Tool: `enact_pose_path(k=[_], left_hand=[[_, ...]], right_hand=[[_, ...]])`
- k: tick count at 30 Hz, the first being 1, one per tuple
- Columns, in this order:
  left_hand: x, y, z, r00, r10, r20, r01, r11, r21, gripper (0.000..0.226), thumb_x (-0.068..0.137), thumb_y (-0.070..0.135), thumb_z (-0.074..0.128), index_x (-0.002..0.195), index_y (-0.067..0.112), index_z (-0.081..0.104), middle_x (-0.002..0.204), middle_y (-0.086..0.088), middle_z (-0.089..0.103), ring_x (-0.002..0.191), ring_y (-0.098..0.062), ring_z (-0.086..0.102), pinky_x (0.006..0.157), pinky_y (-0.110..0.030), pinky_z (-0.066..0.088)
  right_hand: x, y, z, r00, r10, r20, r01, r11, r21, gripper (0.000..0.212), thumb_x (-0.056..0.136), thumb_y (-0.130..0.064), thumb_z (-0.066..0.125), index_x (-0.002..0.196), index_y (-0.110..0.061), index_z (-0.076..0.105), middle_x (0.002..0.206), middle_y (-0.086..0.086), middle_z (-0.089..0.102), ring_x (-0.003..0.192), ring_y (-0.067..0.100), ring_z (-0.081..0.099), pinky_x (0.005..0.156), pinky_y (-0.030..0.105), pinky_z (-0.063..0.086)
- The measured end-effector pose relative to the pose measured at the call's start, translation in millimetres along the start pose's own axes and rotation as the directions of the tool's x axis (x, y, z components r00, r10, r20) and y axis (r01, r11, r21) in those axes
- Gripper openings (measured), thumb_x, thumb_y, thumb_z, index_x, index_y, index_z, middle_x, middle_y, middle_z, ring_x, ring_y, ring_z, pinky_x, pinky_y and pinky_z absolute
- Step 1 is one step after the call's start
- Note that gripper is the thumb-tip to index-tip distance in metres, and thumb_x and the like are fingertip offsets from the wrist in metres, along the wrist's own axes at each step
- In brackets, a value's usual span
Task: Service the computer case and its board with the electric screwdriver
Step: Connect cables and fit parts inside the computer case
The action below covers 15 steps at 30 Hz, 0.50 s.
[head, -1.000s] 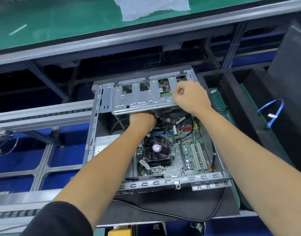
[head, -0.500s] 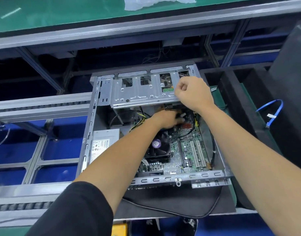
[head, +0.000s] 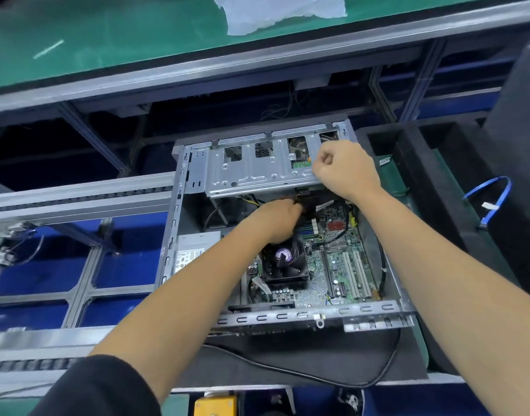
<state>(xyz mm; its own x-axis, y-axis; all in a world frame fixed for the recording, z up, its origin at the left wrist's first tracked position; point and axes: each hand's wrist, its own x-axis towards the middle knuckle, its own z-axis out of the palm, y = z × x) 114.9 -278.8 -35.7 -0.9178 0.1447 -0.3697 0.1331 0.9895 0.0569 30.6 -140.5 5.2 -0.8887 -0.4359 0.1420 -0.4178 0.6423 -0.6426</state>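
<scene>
Steel drive cage spans the far end of the open case. Right hand curls on the cage's near-right edge; left hand, just beneath, pinches something dark, likely a connector. Steady the cage, pull straight.

Both arms reach forward, left hand and right hand curled.
</scene>
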Motion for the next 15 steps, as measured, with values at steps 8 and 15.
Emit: enact_pose_path(k=[8,15], left_hand=[[-37.3,-30.2,-15.9,0.996,-0.034,-0.08,0.033,0.999,-0.021,0.012,0.084,0.01,0.054,0.091,0.018,0.049,0.098,-0.004,0.06,0.09,-0.025,0.056,0.069,-0.034,0.044],[-62.0,-30.6,-20.9,0.985,0.032,0.172,-0.009,0.991,-0.131,0.021,0.072,0.024,0.067,0.09,0.033,0.058,0.09,0.014,0.057,0.087,-0.015,0.047,0.084,-0.035,0.023]], right_hand=[[-3.8,-3.7,-3.8,1.0,-0.002,0.02,0.003,1.0,-0.014,0.023,0.087,-0.02,0.057,0.066,-0.026,0.053,0.064,-0.015,0.055,0.07,0.019,0.057,0.068,0.031,0.047],[-6.0,-5.5,-3.1,1.0,-0.011,0.026,0.012,0.999,-0.033,0.015,0.088,-0.02,0.056,0.074,-0.025,0.059,0.068,-0.015,0.055,0.077,0.022,0.058,0.071,0.033,0.048]])
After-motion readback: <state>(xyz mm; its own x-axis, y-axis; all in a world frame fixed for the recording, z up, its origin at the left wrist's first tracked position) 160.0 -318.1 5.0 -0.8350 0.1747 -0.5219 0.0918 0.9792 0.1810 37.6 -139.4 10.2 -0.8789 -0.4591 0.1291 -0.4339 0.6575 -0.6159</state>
